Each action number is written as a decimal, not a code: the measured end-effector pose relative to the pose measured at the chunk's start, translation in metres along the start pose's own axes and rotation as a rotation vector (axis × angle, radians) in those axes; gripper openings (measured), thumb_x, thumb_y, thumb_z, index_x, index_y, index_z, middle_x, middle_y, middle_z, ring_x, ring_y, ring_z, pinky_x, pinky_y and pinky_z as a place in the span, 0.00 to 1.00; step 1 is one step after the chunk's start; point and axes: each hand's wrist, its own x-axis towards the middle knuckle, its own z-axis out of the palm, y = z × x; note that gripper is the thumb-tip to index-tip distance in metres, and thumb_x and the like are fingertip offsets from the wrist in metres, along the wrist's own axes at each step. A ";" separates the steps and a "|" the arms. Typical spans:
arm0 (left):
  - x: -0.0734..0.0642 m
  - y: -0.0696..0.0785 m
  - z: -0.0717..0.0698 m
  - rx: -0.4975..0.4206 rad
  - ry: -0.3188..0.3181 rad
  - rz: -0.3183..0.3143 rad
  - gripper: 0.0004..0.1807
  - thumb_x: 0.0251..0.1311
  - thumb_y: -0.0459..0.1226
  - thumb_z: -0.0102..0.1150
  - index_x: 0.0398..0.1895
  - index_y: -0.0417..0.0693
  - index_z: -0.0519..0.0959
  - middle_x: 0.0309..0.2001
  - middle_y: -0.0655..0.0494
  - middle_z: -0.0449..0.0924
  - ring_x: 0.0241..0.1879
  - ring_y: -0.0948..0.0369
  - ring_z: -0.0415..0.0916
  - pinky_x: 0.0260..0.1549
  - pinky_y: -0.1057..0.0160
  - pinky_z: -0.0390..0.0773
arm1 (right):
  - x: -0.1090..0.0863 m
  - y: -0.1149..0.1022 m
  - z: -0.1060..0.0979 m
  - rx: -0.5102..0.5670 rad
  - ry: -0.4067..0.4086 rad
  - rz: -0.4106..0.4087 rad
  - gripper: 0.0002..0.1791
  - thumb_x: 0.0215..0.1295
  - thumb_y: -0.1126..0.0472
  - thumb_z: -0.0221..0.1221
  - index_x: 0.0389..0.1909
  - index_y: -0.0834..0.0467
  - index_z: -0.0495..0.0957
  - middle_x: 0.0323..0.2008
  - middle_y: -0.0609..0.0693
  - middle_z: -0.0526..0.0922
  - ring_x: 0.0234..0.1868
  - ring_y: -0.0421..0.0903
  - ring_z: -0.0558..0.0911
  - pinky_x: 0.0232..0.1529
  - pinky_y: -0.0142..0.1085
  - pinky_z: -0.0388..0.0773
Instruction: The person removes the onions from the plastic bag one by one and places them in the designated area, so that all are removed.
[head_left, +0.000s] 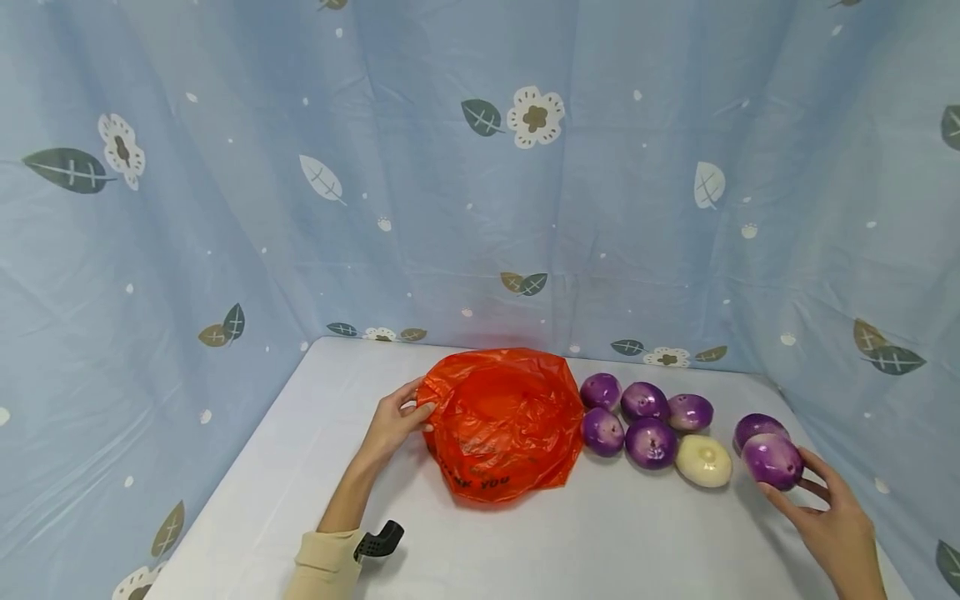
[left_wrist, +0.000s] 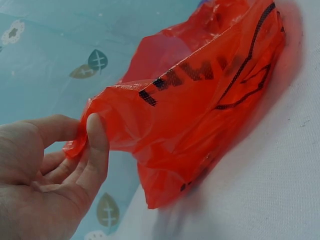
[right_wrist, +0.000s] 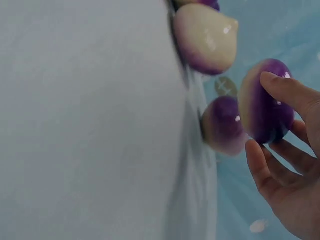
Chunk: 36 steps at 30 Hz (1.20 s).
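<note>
A red plastic bag with dark print lies on the white table, its mouth facing up. At its left side, my left hand pinches the rim between thumb and fingers; the left wrist view shows the bag's edge gathered there. On the far right, my right hand grips a glossy purple-and-cream turnip between thumb and fingertips. In the right wrist view this turnip appears held off the table. Just behind it sits another purple turnip, partly covered in the head view.
Several purple turnips stand in two rows right of the bag, the nearest left ones close to its edge. A pale turnip lies at the front right of that group. Blue patterned curtains enclose the table.
</note>
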 end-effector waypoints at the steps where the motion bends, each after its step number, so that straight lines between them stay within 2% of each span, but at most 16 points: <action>1: 0.000 0.000 0.000 -0.004 0.001 -0.003 0.32 0.64 0.30 0.60 0.71 0.41 0.64 0.61 0.35 0.72 0.34 0.66 0.83 0.31 0.66 0.87 | 0.000 0.003 -0.001 -0.008 -0.002 0.011 0.50 0.54 0.46 0.71 0.74 0.57 0.59 0.68 0.66 0.68 0.33 0.10 0.60 0.20 0.11 0.67; 2: -0.001 0.000 0.000 -0.008 0.002 -0.004 0.32 0.64 0.30 0.60 0.71 0.41 0.64 0.61 0.35 0.72 0.34 0.66 0.83 0.31 0.66 0.87 | 0.000 0.007 -0.001 -0.019 -0.006 0.023 0.50 0.54 0.45 0.71 0.74 0.57 0.59 0.67 0.67 0.68 0.32 0.12 0.62 0.20 0.11 0.67; 3: -0.001 0.000 0.000 -0.010 0.005 -0.007 0.32 0.64 0.30 0.60 0.71 0.42 0.64 0.61 0.35 0.72 0.34 0.66 0.83 0.31 0.65 0.87 | 0.000 0.011 0.000 -0.030 -0.009 0.026 0.50 0.54 0.45 0.71 0.73 0.58 0.59 0.66 0.68 0.69 0.34 0.18 0.70 0.20 0.12 0.67; 5: -0.001 0.000 -0.001 -0.006 0.006 -0.007 0.32 0.64 0.30 0.60 0.71 0.42 0.64 0.61 0.36 0.72 0.34 0.65 0.83 0.31 0.64 0.87 | -0.001 0.017 0.001 -0.055 -0.023 0.026 0.50 0.54 0.45 0.71 0.73 0.60 0.59 0.65 0.69 0.69 0.42 0.39 0.82 0.18 0.15 0.70; 7: -0.002 0.001 -0.001 -0.002 0.007 -0.008 0.32 0.64 0.30 0.60 0.71 0.43 0.65 0.61 0.36 0.72 0.34 0.65 0.83 0.32 0.62 0.88 | -0.001 0.023 0.004 -0.075 -0.049 0.025 0.51 0.54 0.44 0.71 0.73 0.61 0.58 0.64 0.71 0.69 0.49 0.63 0.79 0.21 0.24 0.80; 8: -0.002 0.001 -0.001 0.002 0.007 -0.007 0.32 0.64 0.30 0.60 0.71 0.43 0.64 0.60 0.36 0.72 0.34 0.65 0.83 0.33 0.60 0.88 | -0.001 0.026 0.006 -0.091 -0.061 0.025 0.51 0.54 0.44 0.70 0.73 0.61 0.57 0.63 0.72 0.69 0.50 0.64 0.79 0.25 0.32 0.84; 9: -0.002 0.001 -0.001 0.007 0.007 -0.006 0.32 0.64 0.30 0.60 0.71 0.43 0.64 0.60 0.36 0.72 0.34 0.65 0.83 0.34 0.59 0.88 | -0.001 0.028 0.008 -0.099 -0.075 0.023 0.52 0.55 0.44 0.70 0.73 0.62 0.56 0.63 0.73 0.68 0.53 0.72 0.74 0.31 0.40 0.86; 10: -0.002 0.001 -0.002 0.011 0.007 -0.005 0.32 0.64 0.30 0.60 0.72 0.43 0.64 0.60 0.36 0.72 0.34 0.65 0.83 0.35 0.57 0.88 | 0.000 0.030 0.010 -0.101 -0.091 0.034 0.52 0.56 0.44 0.69 0.74 0.62 0.55 0.64 0.73 0.67 0.55 0.73 0.74 0.38 0.47 0.86; 12: -0.002 0.001 -0.002 0.013 0.007 -0.004 0.32 0.64 0.31 0.60 0.72 0.43 0.64 0.60 0.36 0.72 0.34 0.64 0.83 0.36 0.55 0.88 | 0.002 0.033 0.014 -0.110 -0.123 0.064 0.53 0.56 0.43 0.69 0.75 0.62 0.52 0.66 0.74 0.64 0.57 0.73 0.72 0.49 0.61 0.78; 15: -0.003 0.001 -0.003 0.016 0.004 -0.001 0.32 0.65 0.31 0.59 0.72 0.42 0.64 0.60 0.36 0.72 0.34 0.64 0.83 0.37 0.54 0.88 | 0.004 0.035 0.019 -0.121 -0.167 0.119 0.56 0.56 0.42 0.69 0.76 0.61 0.49 0.68 0.73 0.60 0.59 0.73 0.69 0.56 0.68 0.70; 19: -0.004 0.002 -0.003 0.016 0.001 -0.001 0.32 0.64 0.31 0.60 0.72 0.42 0.63 0.60 0.36 0.72 0.35 0.64 0.83 0.36 0.56 0.88 | 0.003 0.034 0.021 -0.128 -0.209 0.150 0.58 0.54 0.42 0.70 0.76 0.61 0.48 0.69 0.73 0.59 0.60 0.73 0.68 0.57 0.69 0.69; 21: -0.004 0.002 -0.004 0.012 0.004 -0.003 0.32 0.64 0.31 0.60 0.72 0.42 0.63 0.60 0.36 0.72 0.35 0.65 0.83 0.36 0.57 0.88 | 0.003 0.032 0.021 -0.132 -0.218 0.145 0.56 0.55 0.44 0.70 0.76 0.62 0.49 0.68 0.74 0.60 0.60 0.73 0.69 0.57 0.69 0.69; 26: -0.004 0.002 -0.003 0.009 0.010 0.000 0.32 0.64 0.31 0.60 0.71 0.42 0.64 0.60 0.36 0.72 0.35 0.65 0.83 0.35 0.59 0.88 | 0.005 0.026 0.019 -0.137 -0.236 0.131 0.56 0.57 0.43 0.68 0.75 0.64 0.48 0.66 0.75 0.60 0.60 0.73 0.69 0.57 0.68 0.70; 36: -0.003 0.001 -0.004 0.007 -0.002 0.008 0.32 0.64 0.32 0.61 0.71 0.44 0.65 0.59 0.36 0.72 0.35 0.66 0.83 0.35 0.58 0.88 | 0.011 0.019 0.020 -0.146 -0.282 0.168 0.59 0.58 0.35 0.63 0.76 0.64 0.44 0.66 0.76 0.59 0.62 0.73 0.68 0.59 0.68 0.69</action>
